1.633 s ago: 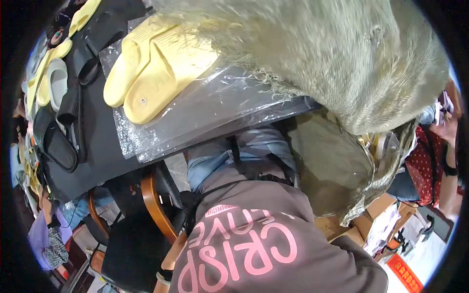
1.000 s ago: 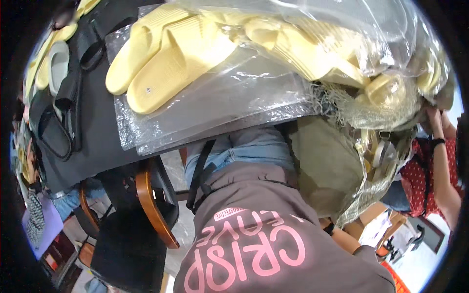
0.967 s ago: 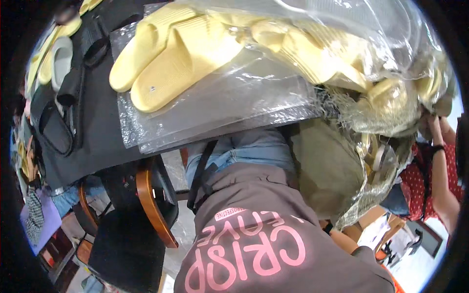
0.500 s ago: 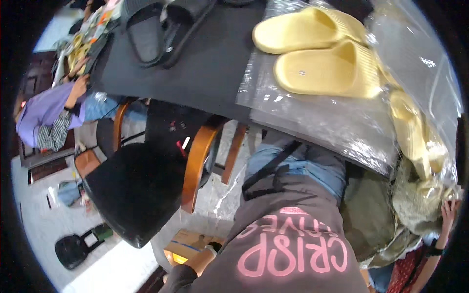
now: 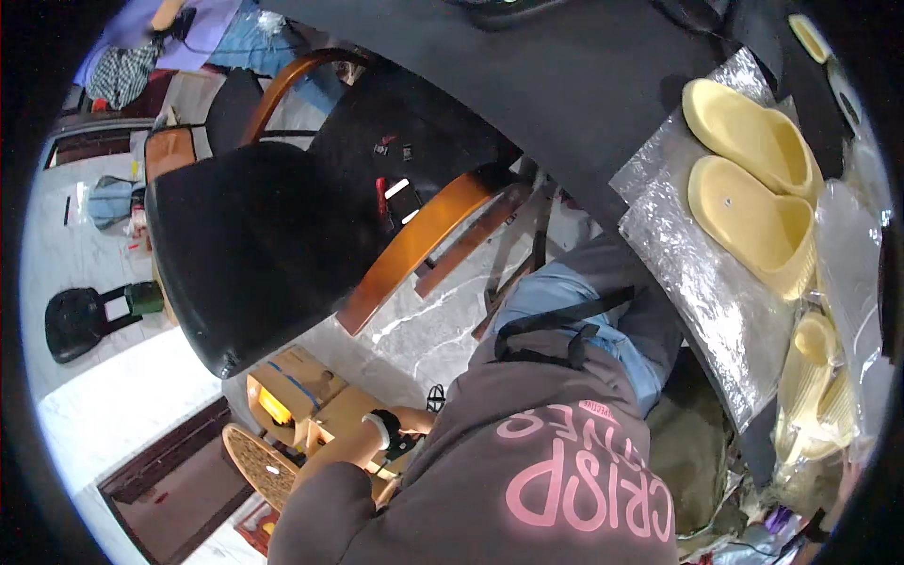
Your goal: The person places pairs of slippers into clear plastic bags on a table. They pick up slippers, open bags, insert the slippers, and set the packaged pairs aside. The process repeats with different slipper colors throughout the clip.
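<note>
My left hand [image 5: 411, 420] reaches down beside my body, next to an open cardboard box [image 5: 299, 381] on the floor. A pale band and a black band are round its wrist. My sweatshirt hides its fingers, so what they touch does not show. My right hand is out of view. A pair of yellow slippers, one farther [image 5: 744, 132] and one nearer [image 5: 744, 217], lies on clear plastic wrap [image 5: 683, 254] at the right of the black table. More yellow slippers [image 5: 815, 400] sit in clear plastic at the table's right end.
A black chair [image 5: 250, 240] with curved wooden arms [image 5: 428, 245] stands left of me, a phone [image 5: 403, 202] on its seat. Behind my arm is a round brown patterned piece [image 5: 259, 461]. Another person in purple [image 5: 202, 33] is at the far left.
My view has swung left and down, so the slippers sit farther right and the box shows more fully. The black sandals have mostly left view. My left hand now shows beside the box.
</note>
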Action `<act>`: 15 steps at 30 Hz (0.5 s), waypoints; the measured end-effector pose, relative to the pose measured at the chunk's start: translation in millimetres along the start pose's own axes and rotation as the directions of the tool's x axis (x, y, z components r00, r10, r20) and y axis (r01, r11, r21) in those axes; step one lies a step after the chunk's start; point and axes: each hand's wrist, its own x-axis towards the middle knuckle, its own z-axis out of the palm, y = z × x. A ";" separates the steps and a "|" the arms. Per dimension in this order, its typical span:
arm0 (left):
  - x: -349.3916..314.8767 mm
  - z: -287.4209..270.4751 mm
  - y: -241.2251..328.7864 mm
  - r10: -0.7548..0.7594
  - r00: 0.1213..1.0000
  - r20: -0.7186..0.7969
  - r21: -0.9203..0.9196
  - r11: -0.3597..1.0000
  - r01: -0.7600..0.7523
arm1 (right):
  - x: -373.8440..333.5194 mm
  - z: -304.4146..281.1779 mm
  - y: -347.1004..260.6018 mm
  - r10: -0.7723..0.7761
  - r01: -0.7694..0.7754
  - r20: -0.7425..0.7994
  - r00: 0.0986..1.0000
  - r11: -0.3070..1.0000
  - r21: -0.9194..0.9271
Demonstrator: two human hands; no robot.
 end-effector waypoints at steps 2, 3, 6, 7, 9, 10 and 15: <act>13.4 1.8 -10.4 0.033 0.999 0.024 -0.020 0.999 -0.032 | 18.3 -4.2 -6.2 -0.032 0.031 0.033 0.999 0.998 0.046; 17.8 1.6 -16.1 0.047 0.998 0.038 -0.026 0.999 -0.046 | 23.5 -6.5 -7.6 -0.053 0.047 0.069 0.996 0.995 0.087; 26.7 -4.3 -12.2 -0.031 0.991 0.134 -0.036 0.999 0.036 | 29.6 -8.8 -10.7 -0.111 0.077 0.155 0.982 0.974 0.212; -0.6 5.6 45.5 -0.031 0.997 0.068 -0.078 0.996 0.037 | 29.4 -6.4 -11.0 -0.162 0.103 0.191 0.968 0.953 0.286; -2.7 10.5 38.8 0.050 0.999 0.013 -0.040 0.998 -0.050 | 28.7 3.0 -17.4 -0.281 0.108 0.282 0.917 0.857 0.503; -0.4 12.1 38.5 0.010 1.000 0.000 -0.034 0.999 -0.010 | 27.4 11.9 -19.9 -0.358 0.091 0.324 0.876 0.781 0.618; 14.5 -5.9 46.5 -0.057 0.998 0.033 0.168 0.984 0.051 | 32.0 21.6 -66.1 -0.361 -0.061 0.313 0.878 0.566 0.822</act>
